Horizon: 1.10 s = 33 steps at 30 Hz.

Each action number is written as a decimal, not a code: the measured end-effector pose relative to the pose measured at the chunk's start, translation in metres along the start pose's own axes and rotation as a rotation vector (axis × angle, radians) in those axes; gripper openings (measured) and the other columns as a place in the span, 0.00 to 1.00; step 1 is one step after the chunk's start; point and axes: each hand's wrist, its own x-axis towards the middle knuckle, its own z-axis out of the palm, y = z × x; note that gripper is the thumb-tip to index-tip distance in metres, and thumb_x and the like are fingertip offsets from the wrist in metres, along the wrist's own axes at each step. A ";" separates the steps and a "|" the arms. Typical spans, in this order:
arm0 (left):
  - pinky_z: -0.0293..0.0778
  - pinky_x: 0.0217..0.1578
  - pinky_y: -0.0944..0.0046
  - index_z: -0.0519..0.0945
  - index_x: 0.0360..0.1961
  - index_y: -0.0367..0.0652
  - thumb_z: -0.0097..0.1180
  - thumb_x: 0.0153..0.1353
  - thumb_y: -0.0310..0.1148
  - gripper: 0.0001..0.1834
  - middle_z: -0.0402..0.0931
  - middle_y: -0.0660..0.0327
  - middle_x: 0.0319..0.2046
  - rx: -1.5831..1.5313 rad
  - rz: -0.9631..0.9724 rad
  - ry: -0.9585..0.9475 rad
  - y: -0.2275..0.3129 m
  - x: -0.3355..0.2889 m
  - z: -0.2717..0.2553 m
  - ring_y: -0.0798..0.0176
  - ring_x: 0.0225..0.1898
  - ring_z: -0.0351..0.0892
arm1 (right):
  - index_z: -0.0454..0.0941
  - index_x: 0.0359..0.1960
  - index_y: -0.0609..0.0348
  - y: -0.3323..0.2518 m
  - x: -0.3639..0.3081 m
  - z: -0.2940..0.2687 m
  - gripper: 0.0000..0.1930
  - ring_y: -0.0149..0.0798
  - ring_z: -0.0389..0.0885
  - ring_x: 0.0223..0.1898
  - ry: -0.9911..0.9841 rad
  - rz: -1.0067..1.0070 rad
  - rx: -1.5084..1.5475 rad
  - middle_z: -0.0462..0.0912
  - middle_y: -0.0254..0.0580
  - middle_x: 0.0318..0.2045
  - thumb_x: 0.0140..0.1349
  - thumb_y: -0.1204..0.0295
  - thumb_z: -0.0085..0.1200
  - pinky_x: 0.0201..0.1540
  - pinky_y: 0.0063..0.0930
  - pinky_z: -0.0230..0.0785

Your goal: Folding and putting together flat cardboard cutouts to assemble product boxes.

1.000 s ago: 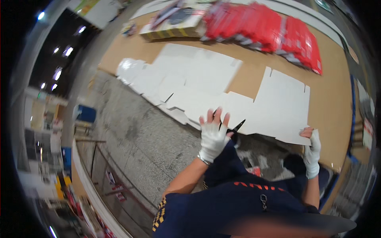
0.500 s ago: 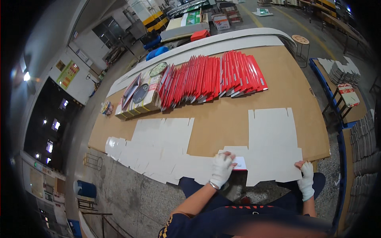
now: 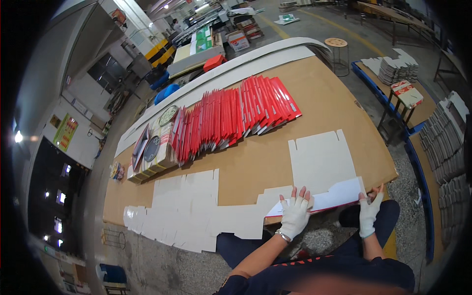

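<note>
At the table's near right lies a die-cut cardboard blank (image 3: 322,160), grey side up. Its near flap (image 3: 332,195) is folded over, showing a white face with a red rim along the near edge. My left hand (image 3: 295,214), in a white fingerless glove, presses on this flap with fingers spread. At the flap's right end my right hand (image 3: 369,211), gloved the same way, has thumb and fingers closed around the corner. Left of them, overlapping grey blanks (image 3: 196,216) stick out past the near table edge.
A long row of red folded card pieces (image 3: 221,115) stands across the brown table (image 3: 246,167). Beside it is a strapped bundle (image 3: 152,155) with a dark round disc (image 3: 151,147) on top. Stacked cardboard (image 3: 445,132) and a small stool (image 3: 407,93) stand to the right.
The blank's near part has been folded over away from me, so its white face and red rim now show. My left hand has flattened onto it. The whole view has shifted.
</note>
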 end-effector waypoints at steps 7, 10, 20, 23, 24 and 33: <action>0.34 0.65 0.32 0.48 0.67 0.31 0.60 0.51 0.54 0.53 0.41 0.44 0.70 -0.047 0.345 -0.145 0.051 0.008 -0.013 0.43 0.72 0.38 | 0.76 0.42 0.64 -0.045 -0.090 0.033 0.10 0.31 0.74 0.36 -0.370 0.415 0.671 0.78 0.38 0.34 0.66 0.71 0.49 0.44 0.26 0.67; 0.34 0.65 0.32 0.48 0.68 0.31 0.61 0.51 0.52 0.53 0.41 0.44 0.70 -0.190 0.184 -0.193 0.049 0.003 -0.020 0.43 0.72 0.38 | 0.78 0.37 0.66 -0.026 -0.057 0.012 0.09 0.32 0.74 0.31 -0.448 0.331 0.273 0.78 0.42 0.26 0.65 0.73 0.48 0.37 0.31 0.67; 0.55 0.62 0.48 0.65 0.59 0.35 0.64 0.47 0.55 0.45 0.64 0.46 0.59 -0.294 0.049 -0.495 0.024 -0.029 -0.046 0.47 0.65 0.57 | 0.72 0.53 0.60 -0.024 0.002 0.037 0.21 0.52 0.72 0.57 -0.534 -1.029 -0.372 0.74 0.50 0.56 0.55 0.73 0.47 0.60 0.46 0.61; 0.53 0.64 0.46 0.62 0.61 0.34 0.67 0.45 0.49 0.46 0.59 0.46 0.62 0.070 0.071 -0.352 -0.022 -0.079 -0.049 0.45 0.66 0.55 | 0.72 0.53 0.59 -0.027 0.016 0.029 0.22 0.51 0.72 0.58 -0.632 -1.008 -0.439 0.74 0.48 0.56 0.55 0.73 0.46 0.59 0.48 0.60; 0.51 0.64 0.46 0.60 0.62 0.34 0.67 0.45 0.42 0.45 0.56 0.46 0.64 0.078 0.053 -0.271 -0.044 -0.092 -0.045 0.44 0.67 0.52 | 0.72 0.53 0.59 -0.027 0.017 0.029 0.22 0.50 0.71 0.58 -0.649 -0.970 -0.436 0.74 0.48 0.56 0.55 0.74 0.46 0.59 0.48 0.60; 0.73 0.40 0.56 0.81 0.34 0.42 0.58 0.49 0.25 0.09 0.75 0.58 0.33 -0.491 0.106 0.155 -0.122 -0.098 -0.043 0.53 0.38 0.76 | 0.71 0.55 0.60 -0.011 0.030 0.028 0.22 0.50 0.70 0.60 -0.720 -0.905 -0.439 0.73 0.50 0.57 0.55 0.77 0.45 0.62 0.46 0.58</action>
